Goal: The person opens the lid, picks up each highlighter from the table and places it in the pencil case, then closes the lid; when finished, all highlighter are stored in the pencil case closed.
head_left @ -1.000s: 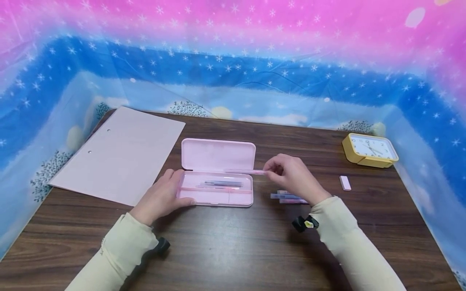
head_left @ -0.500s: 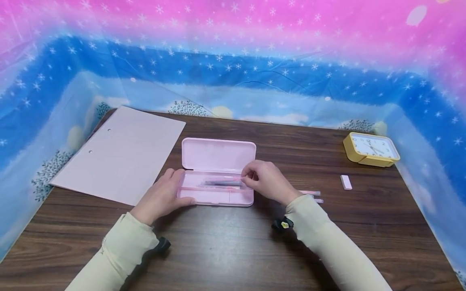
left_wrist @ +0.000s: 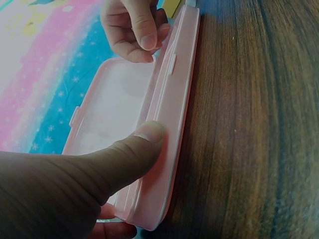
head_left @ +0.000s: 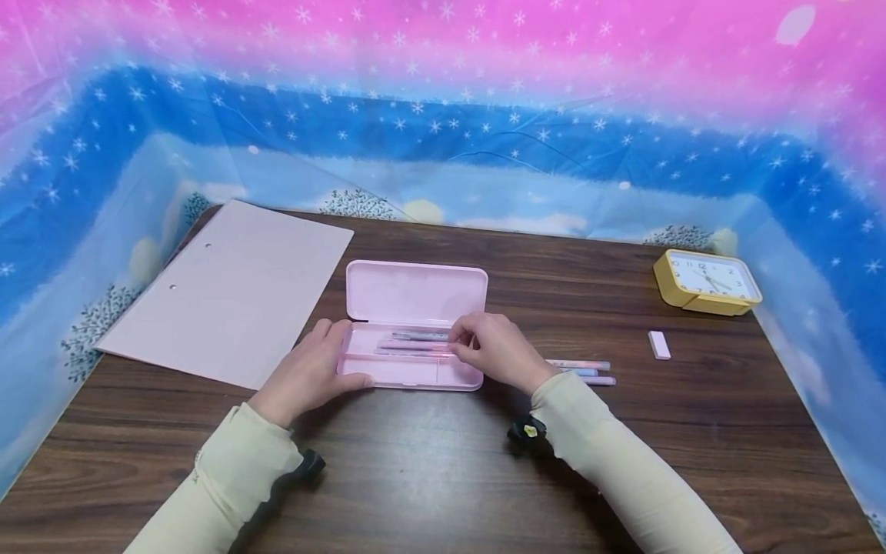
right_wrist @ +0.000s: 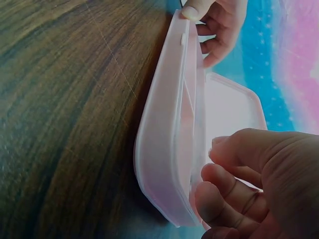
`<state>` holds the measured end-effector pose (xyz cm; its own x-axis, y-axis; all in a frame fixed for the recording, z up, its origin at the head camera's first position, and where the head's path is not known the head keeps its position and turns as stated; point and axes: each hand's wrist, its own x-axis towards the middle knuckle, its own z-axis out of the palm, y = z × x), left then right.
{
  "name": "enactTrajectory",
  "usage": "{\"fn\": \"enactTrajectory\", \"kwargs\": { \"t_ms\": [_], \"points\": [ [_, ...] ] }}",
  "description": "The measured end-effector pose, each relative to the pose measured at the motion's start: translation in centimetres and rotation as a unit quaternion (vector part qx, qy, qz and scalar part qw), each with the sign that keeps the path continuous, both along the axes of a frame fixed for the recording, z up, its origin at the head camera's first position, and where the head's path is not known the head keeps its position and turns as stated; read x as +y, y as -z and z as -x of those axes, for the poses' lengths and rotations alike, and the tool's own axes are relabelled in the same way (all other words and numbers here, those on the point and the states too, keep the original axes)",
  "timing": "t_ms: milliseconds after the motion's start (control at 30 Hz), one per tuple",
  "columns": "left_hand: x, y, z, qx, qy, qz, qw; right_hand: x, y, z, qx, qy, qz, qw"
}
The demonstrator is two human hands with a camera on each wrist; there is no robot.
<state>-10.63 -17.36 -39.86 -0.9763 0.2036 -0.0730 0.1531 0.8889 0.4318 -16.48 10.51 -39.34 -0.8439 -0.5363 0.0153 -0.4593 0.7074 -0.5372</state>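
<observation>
A pink pencil case [head_left: 460, 374] lies with its lid up in the middle of the table. My left hand [head_left: 308, 375] grips its left end, the thumb [left_wrist: 149, 133] along the front wall and the fingers round the end. Inside the back compartment lie a grey pen [head_left: 418, 336] and pink pens [head_left: 408, 346], side by side. Over their right ends hovers my right hand [head_left: 500, 350], hiding them. Its thumb and fingertips stand slightly apart in the right wrist view, with no pen visible between them.
Several pens [head_left: 598, 380] lie right of the case, partly behind the right wrist. Farther right are a white eraser [head_left: 659, 345] and a yellow clock [head_left: 707, 282]. A pale pink folder [head_left: 235, 292] covers the table's left side. A patterned cloth [head_left: 443, 138] surrounds the table.
My right hand has moved left and brought a pink pen from above the case's right edge down into the back compartment beside the others. The left hand stays on the case.
</observation>
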Motion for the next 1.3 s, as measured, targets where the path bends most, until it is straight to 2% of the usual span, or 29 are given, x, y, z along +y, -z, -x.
{"fn": "enactTrajectory", "kwargs": {
  "t_ms": [267, 600, 767, 1033, 1300],
  "points": [
    [0.0, 0.1, 0.0, -0.001, -0.003, 0.001, 1.0000, 0.3, -0.1, -0.1, -0.007, 0.011, 0.005, 0.9999],
    [0.1, 0.0, 0.0, -0.004, -0.004, -0.005, 1.0000, 1.8, -1.0, -0.2, -0.006, 0.014, 0.034, 0.9993],
    [0.1, 0.1, -0.1, -0.001, -0.003, -0.004, 1.0000, 3.8, -1.8, -0.3, -0.013, 0.041, 0.042, 0.9982],
    [0.1, 0.0, 0.0, -0.003, -0.002, -0.007, 1.0000, 7.8, -3.0, -0.2, 0.011, 0.073, 0.049, 0.9961],
    [0.1, 0.0, 0.1, -0.003, -0.003, -0.011, 0.9999, 11.7, -3.6, -0.3, 0.012, 0.103, 0.029, 0.9942]
  ]
}}
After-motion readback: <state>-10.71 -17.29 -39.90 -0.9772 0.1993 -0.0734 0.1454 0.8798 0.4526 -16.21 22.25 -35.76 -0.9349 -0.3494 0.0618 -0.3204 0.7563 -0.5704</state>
